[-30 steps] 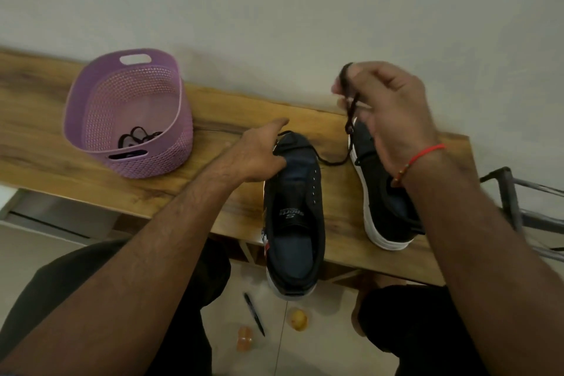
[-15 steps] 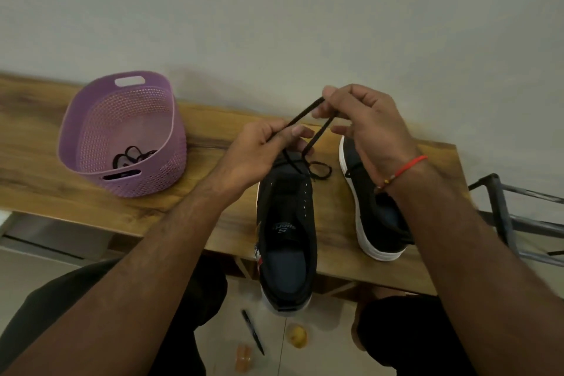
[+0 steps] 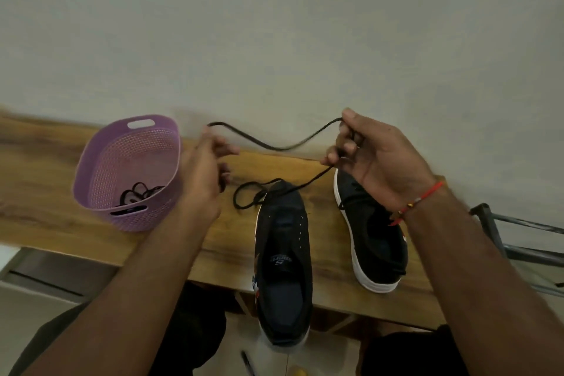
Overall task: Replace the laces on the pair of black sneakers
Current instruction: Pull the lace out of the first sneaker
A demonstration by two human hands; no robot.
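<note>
I see both hands above the left sneaker [image 3: 283,253]: left hand [image 3: 203,171] and right hand [image 3: 375,159] fingers pinch the black lace [image 3: 274,147].

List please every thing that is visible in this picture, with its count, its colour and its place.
sneakers: 2, black with white soles, on the bench, one overhanging its near edge
lace: 1, black, strung between both hands, running down to the middle sneaker's toe
basket: 1, purple, left on the bench
laces in basket: black, count unclear
bench: 1, wooden, against the wall
metal rack: 1, dark, far right
pen: 1, dark, on the floor
left hand: 1, holds the lace
right hand: 1, pinches the lace
</note>
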